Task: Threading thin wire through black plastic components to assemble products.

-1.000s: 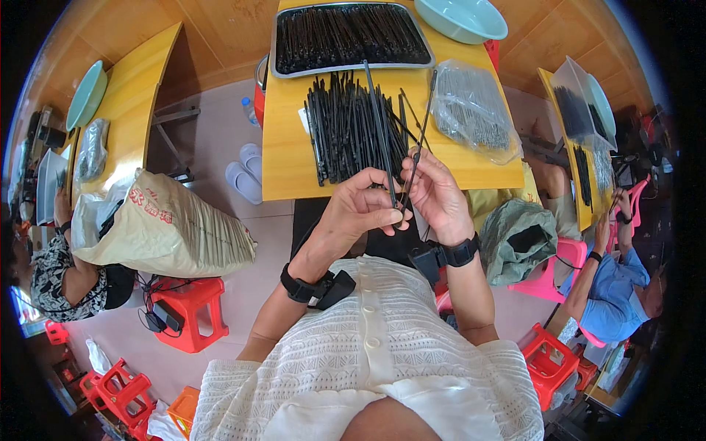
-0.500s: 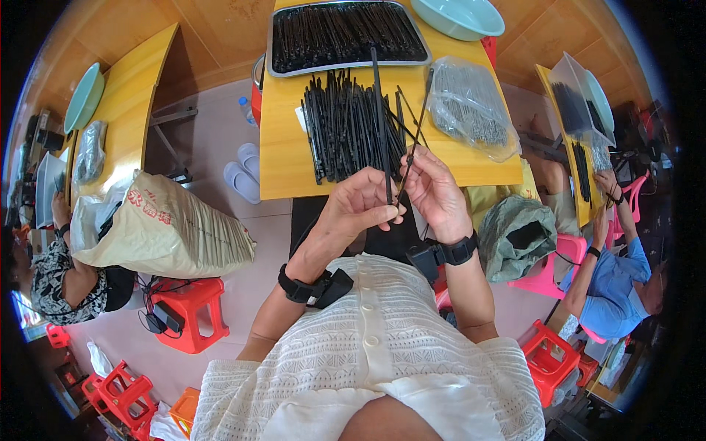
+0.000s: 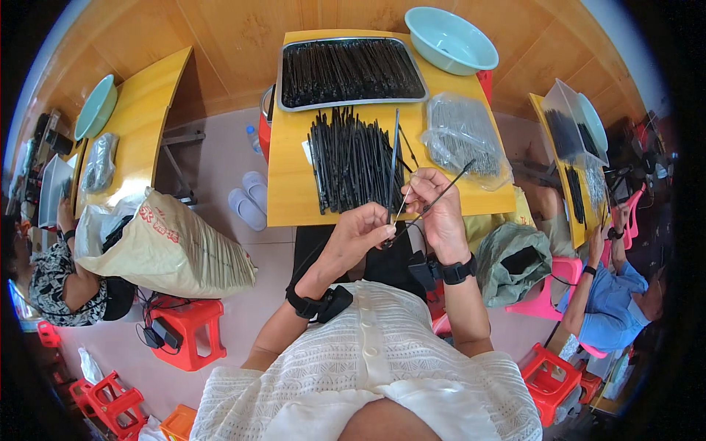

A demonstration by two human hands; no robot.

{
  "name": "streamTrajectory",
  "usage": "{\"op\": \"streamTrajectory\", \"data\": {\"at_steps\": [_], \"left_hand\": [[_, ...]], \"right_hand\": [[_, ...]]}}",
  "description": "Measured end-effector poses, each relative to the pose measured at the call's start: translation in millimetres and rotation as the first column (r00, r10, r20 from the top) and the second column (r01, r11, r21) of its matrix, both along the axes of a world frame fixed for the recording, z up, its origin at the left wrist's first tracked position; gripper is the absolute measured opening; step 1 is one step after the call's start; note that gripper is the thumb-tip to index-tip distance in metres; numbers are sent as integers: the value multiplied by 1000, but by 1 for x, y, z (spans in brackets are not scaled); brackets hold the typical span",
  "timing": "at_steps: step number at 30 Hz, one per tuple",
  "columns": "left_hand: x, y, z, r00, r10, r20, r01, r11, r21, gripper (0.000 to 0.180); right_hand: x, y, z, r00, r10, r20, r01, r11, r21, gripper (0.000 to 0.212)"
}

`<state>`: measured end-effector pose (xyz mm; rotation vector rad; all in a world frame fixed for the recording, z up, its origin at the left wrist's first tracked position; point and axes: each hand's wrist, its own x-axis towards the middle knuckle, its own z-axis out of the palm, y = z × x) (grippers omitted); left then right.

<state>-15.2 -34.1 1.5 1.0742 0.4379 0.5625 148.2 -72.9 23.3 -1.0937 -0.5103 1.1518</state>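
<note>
Yellow tabletop [image 3: 288, 184] is bearing tray [image 3: 353, 106] and black pile [image 3: 346, 165], grip of left hand [image 3: 364, 229] is grasping a black strip [image 3: 394, 158], grip of right hand [image 3: 443, 220] is pinching a pale wire [image 3: 401, 203]

Hands [image 3: 362, 232] holding thin sticks [image 3: 395, 156], metal tray [image 3: 353, 105] beyond

On yellow rectangular worktop [image 3: 290, 184]: silver rectangular metal tray [image 3: 353, 105] behind heap of thin black rods [image 3: 349, 165]; right of heap, clear plastic bag [image 3: 494, 173] with grey rods [image 3: 465, 132] inside; right of tray, round pale-blue basin [image 3: 450, 42].
</note>
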Motion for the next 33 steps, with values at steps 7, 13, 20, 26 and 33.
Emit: {"op": "streamTrajectory", "data": {"at_steps": [7,13,20,26,33], "left_hand": [[0,0,1,999,26,-30,-27,1000,-13,8],[0,2,1,997,82,-1,-82,987,-139,7],[5,2,-4,998,68,-12,-69,990,-122,6],[8,-2,-12,989,137,-50,-129,981,147,4],[7,1,-13,982,129,-141,-116,989,94,3]], "right_hand": [[-1,1,4,997,54,57,-56,998,30,13],[-4,-6,12,987,30,-161,-7,990,138,24],[-5,-6,4,990,-120,69,114,990,87,19],[-5,-2,3,990,-112,91,110,994,28,17],[-12,3,8,983,-158,99,154,987,45,17]]}}
